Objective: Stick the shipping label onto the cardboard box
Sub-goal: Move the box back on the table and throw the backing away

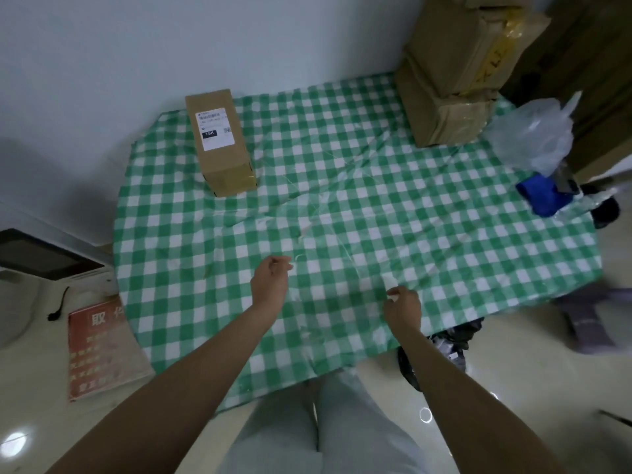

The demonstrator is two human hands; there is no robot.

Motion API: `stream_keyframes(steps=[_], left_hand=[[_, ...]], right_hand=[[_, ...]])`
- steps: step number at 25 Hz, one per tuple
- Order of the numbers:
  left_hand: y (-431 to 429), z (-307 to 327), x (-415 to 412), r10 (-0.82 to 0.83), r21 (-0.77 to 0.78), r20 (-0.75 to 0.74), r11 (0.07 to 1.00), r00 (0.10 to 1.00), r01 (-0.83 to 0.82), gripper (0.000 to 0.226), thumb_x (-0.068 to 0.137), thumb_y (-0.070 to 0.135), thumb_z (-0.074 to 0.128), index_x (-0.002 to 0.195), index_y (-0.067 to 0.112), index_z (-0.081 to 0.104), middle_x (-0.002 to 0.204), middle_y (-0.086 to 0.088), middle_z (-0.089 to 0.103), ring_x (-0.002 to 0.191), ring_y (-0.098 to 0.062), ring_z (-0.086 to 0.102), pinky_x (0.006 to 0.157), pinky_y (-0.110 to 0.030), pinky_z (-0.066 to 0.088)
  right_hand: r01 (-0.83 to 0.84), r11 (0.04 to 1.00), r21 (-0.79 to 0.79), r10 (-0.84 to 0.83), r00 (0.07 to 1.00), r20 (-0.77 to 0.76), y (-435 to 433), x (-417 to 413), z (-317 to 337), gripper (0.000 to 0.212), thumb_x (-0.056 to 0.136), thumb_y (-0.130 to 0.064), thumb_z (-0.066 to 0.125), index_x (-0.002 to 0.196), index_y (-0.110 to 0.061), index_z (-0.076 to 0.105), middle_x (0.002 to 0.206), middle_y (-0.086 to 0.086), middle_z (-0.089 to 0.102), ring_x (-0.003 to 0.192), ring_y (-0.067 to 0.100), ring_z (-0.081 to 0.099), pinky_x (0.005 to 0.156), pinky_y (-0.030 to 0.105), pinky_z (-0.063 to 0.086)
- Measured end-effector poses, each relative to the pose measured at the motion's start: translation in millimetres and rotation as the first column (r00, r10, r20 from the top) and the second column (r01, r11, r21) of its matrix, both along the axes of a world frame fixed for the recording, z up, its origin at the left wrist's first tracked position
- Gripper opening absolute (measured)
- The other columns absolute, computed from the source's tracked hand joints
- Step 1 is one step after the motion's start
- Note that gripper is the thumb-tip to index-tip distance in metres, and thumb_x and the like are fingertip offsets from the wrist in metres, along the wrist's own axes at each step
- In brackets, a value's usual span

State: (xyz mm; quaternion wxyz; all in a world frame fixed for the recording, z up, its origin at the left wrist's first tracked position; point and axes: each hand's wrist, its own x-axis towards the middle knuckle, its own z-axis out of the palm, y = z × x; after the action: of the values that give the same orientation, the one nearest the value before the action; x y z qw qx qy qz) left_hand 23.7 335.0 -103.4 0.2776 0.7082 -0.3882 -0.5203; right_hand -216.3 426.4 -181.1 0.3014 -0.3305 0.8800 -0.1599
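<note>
1. Nearest me, both forearms reach out over the near edge of the table [191, 234], which is covered in a green-and-white check cloth. My left hand [272, 280] hovers with fingers loosely curled, thumb and forefinger nearly meeting; I see nothing in it for certain. A thin pale curl just beside its fingertips could be a scrap of backing or a crease in the cloth; I cannot tell.
2. My right hand [403, 307] is also loosely curled, with a small pale bit at the fingertips. Whether that is a held scrap or just a white square of the cloth, I cannot say.
3. Further back on the left, the cardboard box [222, 145] lies well apart from both hands, and the shipping label [214, 128] is already lying on its top face, apparently flat.
4. I judge the sticking is essentially done. To finish it well, I would reach over, press the label from the middle outward, and rub down each corner and edge so nothing lifts.
5. Hard to read: the label print is too small and blurred, and I cannot check its far edge for bubbles.
6. At the far right, stacked boxes [455, 73] run out of the top of the frame, and a clear plastic bag [537, 135] partly covers a blue object [543, 196] I cannot identify.
</note>
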Motion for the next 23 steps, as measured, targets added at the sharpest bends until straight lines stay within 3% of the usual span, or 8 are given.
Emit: stream_keyframes(steps=[3, 8, 11, 15, 17, 20, 23], left_hand=[[18.2, -6.2, -6.0, -0.016, 0.008, -0.01, 1.0, 1.0, 0.016, 0.022, 0.096, 0.025, 0.049, 0.105, 0.015, 0.067, 0.105, 0.002, 0.07, 0.09, -0.013, 0.06, 0.066, -0.023, 0.044], [47.7, -18.0, -38.8, 0.029, 0.094, -0.049, 0.995, 0.998, -0.025, 0.017, 0.092, 0.029, 0.053, 0.096, 0.021, 0.067, 0.1, 0.003, 0.071, 0.097, -0.014, 0.062, 0.09, -0.038, 0.05], [78.1, -18.8, -84.2, 0.011, 0.073, -0.068, 0.997, 0.998, -0.006, 0.018, 0.094, 0.026, 0.051, 0.095, 0.02, 0.067, 0.1, 0.0, 0.071, 0.088, -0.012, 0.061, 0.083, -0.035, 0.049], [125.8, -30.6, -147.0, -0.026, 0.068, -0.085, 0.997, 0.996, 0.032, 0.018, 0.093, 0.027, 0.053, 0.093, 0.018, 0.069, 0.098, -0.001, 0.072, 0.096, -0.017, 0.063, 0.087, -0.039, 0.049], [146.8, -38.5, -173.0, -0.055, 0.054, -0.085, 0.997, 0.995, 0.06, 0.019, 0.093, 0.026, 0.053, 0.096, 0.015, 0.069, 0.093, 0.001, 0.072, 0.09, -0.017, 0.064, 0.083, -0.04, 0.05], [165.3, -47.9, -202.5, -0.092, 0.004, -0.094, 0.996, 0.991, 0.092, 0.018, 0.095, 0.02, 0.05, 0.093, 0.015, 0.067, 0.085, -0.002, 0.072, 0.07, -0.015, 0.064, 0.063, -0.031, 0.05], [178.5, -64.6, -219.0, -0.122, 0.049, -0.11, 0.991, 0.986, 0.128, 0.026, 0.094, 0.011, 0.045, 0.077, 0.015, 0.064, 0.068, -0.002, 0.069, 0.049, -0.01, 0.059, 0.046, -0.02, 0.042]], right_hand=[[0.064, 0.998, -0.002, -0.064, 0.998, -0.003, 28.0, -8.4, -4.9, 0.023, 0.09, -0.004, 0.054, 0.113, -0.004, 0.058, 0.123, 0.018, 0.051, 0.073, 0.026, 0.056, 0.06, 0.03, 0.043], [0.164, 0.986, -0.008, -0.164, 0.986, -0.009, 75.8, -35.8, -9.6, 0.021, 0.09, -0.008, 0.054, 0.111, -0.009, 0.057, 0.123, 0.016, 0.051, 0.088, 0.031, 0.056, 0.074, 0.037, 0.047], [0.211, 0.977, -0.005, -0.211, 0.977, -0.008, 115.0, -65.3, -16.3, 0.02, 0.089, -0.009, 0.053, 0.108, -0.013, 0.054, 0.122, 0.014, 0.05, 0.092, 0.035, 0.058, 0.075, 0.039, 0.048], [0.208, 0.974, 0.087, -0.205, 0.978, -0.039, 174.5, -113.5, -33.3, 0.02, 0.086, -0.01, 0.055, 0.106, -0.012, 0.057, 0.118, 0.015, 0.056, 0.094, 0.035, 0.058, 0.076, 0.036, 0.042], [0.202, 0.972, 0.119, -0.2, 0.979, -0.035, 200.2, -141.1, -46.2, 0.022, 0.085, -0.008, 0.053, 0.103, -0.013, 0.064, 0.115, 0.017, 0.06, 0.1, 0.036, 0.06, 0.08, 0.035, 0.044], [0.197, 0.972, 0.129, -0.196, 0.98, -0.026, 221.2, -176.8, -69.8, 0.031, 0.082, 0.0, 0.049, 0.097, -0.012, 0.073, 0.11, 0.015, 0.068, 0.098, 0.033, 0.063, 0.082, 0.032, 0.049], [0.202, 0.964, 0.17, -0.208, 0.978, 0.017, 228.6, -193.9, -86.1, 0.038, 0.081, 0.005, 0.048, 0.099, -0.012, 0.077, 0.111, 0.012, 0.072, 0.103, 0.032, 0.065, 0.08, 0.027, 0.047]])
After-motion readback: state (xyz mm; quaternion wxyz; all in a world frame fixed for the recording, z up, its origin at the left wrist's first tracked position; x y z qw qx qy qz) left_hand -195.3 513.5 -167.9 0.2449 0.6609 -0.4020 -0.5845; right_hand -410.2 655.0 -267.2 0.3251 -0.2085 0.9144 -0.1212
